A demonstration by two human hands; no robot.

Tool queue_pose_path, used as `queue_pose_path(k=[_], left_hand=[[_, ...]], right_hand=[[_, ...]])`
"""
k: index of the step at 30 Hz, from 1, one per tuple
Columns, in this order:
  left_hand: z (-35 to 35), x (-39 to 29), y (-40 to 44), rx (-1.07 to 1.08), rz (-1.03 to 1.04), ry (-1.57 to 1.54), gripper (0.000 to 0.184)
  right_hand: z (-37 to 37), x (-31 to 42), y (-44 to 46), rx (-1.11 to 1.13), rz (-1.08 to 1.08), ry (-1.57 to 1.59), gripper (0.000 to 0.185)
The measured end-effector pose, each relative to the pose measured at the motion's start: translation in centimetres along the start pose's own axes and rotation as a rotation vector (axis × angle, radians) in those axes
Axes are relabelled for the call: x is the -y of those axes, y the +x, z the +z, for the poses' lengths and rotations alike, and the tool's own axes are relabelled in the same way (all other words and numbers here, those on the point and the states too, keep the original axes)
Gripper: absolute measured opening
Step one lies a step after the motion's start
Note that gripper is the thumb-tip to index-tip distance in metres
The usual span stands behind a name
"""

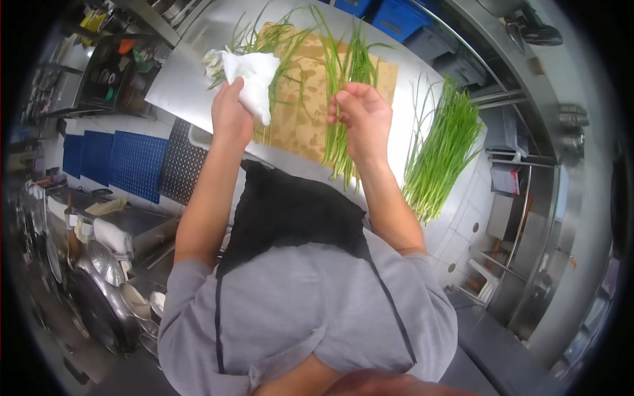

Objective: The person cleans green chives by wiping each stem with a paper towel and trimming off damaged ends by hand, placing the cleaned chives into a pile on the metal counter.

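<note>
A crumpled white paper towel or cloth is held in my left hand, its fingers closed around the lower part. My right hand pinches a few green chives between thumb and fingers, over a loose bunch lying lengthwise beneath it. Under both hands lies a sheet of brown paper or cardboard with dark wet spots. Loose chive leaves are scattered at its upper left. To the right of my right hand is a larger bunch of chives, pale stems toward me.
The steel table carries all of this. Blue bins and grey bins stand beyond its far edge. Steel shelving is at the right. Perforated blue mats and several pans and ladles are at the left.
</note>
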State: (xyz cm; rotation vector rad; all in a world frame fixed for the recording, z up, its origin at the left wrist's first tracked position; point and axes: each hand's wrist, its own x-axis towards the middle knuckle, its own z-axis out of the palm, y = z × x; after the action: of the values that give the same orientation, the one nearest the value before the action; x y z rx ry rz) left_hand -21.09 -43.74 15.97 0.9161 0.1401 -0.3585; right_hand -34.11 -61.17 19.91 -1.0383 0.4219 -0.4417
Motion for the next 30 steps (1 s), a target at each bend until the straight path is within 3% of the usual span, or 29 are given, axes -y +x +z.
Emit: queue_pose_path(k=[5,8,15,18,21,24,27,30], left_hand=[[1.8,1.7,-4.2,0.312,-0.315,-0.218,0.044],[1.2,3.1,-5.7,0.425,-0.354,-0.289,0.042],[3.4,1.4,-7.8,0.326,-0.326,-0.461,0.048],[3.4,2.3,-7.5,0.233,-0.31,-0.344,0.047],[2.8,3.0,-7.6,0.22,-0.422,-0.212,0.04],[1.9,3.3,-6.9,0.298,-0.467,-0.15,0.033],[1.7,3.9,-6.7,0.258,-0.396,-0.074,0.031],[3.0,3.5,-7.4,0.153,-0.385,-0.206,0.031]], right_hand=[[1.1,-1.1,0.6,0.145,0.071,0.085,0.014],[1.6,-2.4,0.4,0.165,0.197,-0.001,0.013],[0.9,-2.7,-0.1,0.146,0.149,-0.261,0.014],[0.9,-2.8,-0.2,0.172,0.132,-0.27,0.015],[0.9,-3.3,-0.4,0.202,0.097,-0.368,0.016],[0.6,-2.9,-0.3,0.269,0.185,-0.387,0.017],[0.5,-3.2,-0.3,0.282,0.205,-0.326,0.018],[0.3,-3.1,-0.4,0.237,0.217,-0.354,0.017]])
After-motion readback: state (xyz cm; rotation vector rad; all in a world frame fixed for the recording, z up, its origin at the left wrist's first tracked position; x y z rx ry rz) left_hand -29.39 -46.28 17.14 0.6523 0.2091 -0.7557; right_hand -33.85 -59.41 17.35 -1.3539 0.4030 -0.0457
